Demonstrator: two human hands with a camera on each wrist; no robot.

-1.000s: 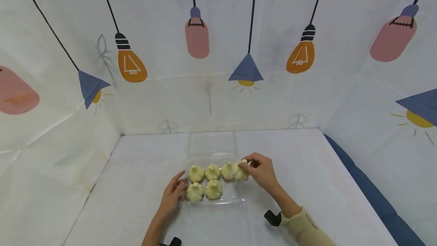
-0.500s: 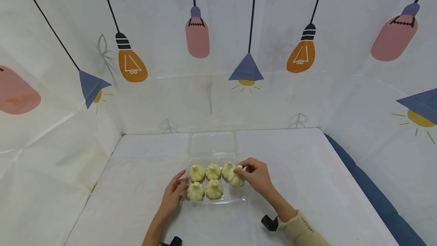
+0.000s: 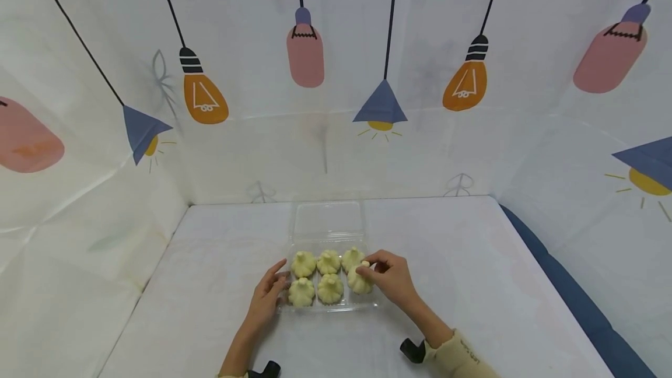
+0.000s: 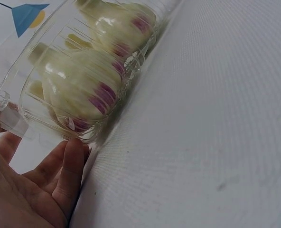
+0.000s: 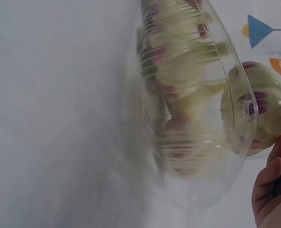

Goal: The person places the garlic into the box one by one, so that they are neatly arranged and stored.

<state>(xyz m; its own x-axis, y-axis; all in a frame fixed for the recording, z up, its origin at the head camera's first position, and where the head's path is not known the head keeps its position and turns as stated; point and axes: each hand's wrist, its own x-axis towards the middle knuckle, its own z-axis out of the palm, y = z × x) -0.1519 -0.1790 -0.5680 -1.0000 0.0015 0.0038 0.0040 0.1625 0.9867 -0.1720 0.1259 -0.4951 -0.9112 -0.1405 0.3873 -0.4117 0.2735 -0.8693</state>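
Observation:
A clear plastic clamshell box (image 3: 342, 308) lies on the table with its lid (image 3: 328, 219) folded back. Three garlic bulbs line its back row and two fill the front left, such as this front-middle bulb (image 3: 330, 289); all are pale, with purple patches in the wrist views. My right hand (image 3: 392, 279) pinches another garlic bulb (image 3: 359, 280) by its stem over the front right of the box. In the right wrist view that held bulb (image 5: 259, 107) shows above the rim. My left hand (image 3: 266, 296) rests its relaxed fingers (image 4: 70, 166) against the box's left end.
The white-covered table (image 3: 220, 261) reaches back to a white curtain wall (image 3: 252, 150) printed with lamps and bulbs. Dark blue fabric (image 3: 567, 296) runs along the table's right edge.
My right hand has carried the garlic bulb leftward and toward me, from beside the back-right bulb to over the front-right part of the box. The left hand stays at the box.

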